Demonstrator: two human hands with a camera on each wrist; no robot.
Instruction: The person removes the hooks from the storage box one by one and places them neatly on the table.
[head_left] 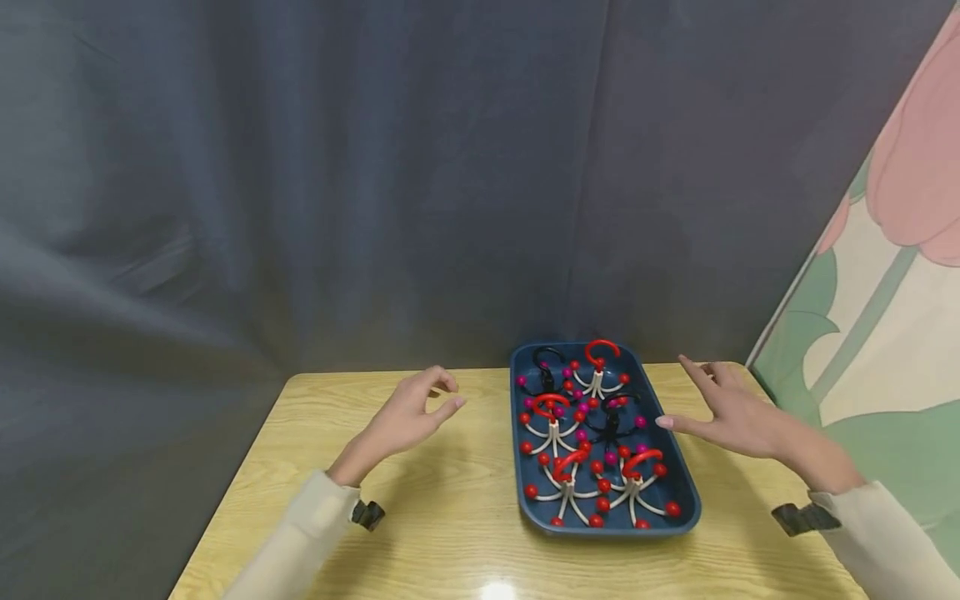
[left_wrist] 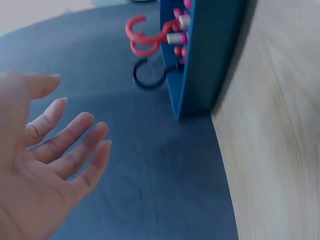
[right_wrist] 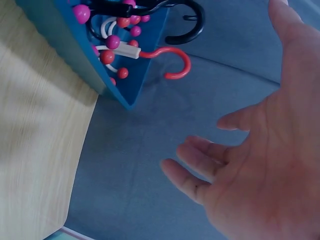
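A dark blue tray (head_left: 611,531) stands on the wooden table, holding several small hook hangers with splayed, ball-tipped arms. Most are white-armed hangers (head_left: 567,485) with red hooks and red balls; two are black hangers (head_left: 612,425) with magenta balls. To the left of the tray, my left hand (head_left: 412,412) hovers over the table, fingers loosely bent and holding nothing. My right hand (head_left: 731,417) is at the tray's right side, fingers spread, its thumb tip close to the rim. In the right wrist view a red hook (right_wrist: 175,62) sticks up past the tray's edge.
The light wooden table (head_left: 450,517) ends at a dark grey curtain (head_left: 450,208) behind the tray. A floral-patterned panel (head_left: 885,333) slants up on the right. Each wrist wears a dark strap (head_left: 367,515) over a pale sleeve (head_left: 300,533).
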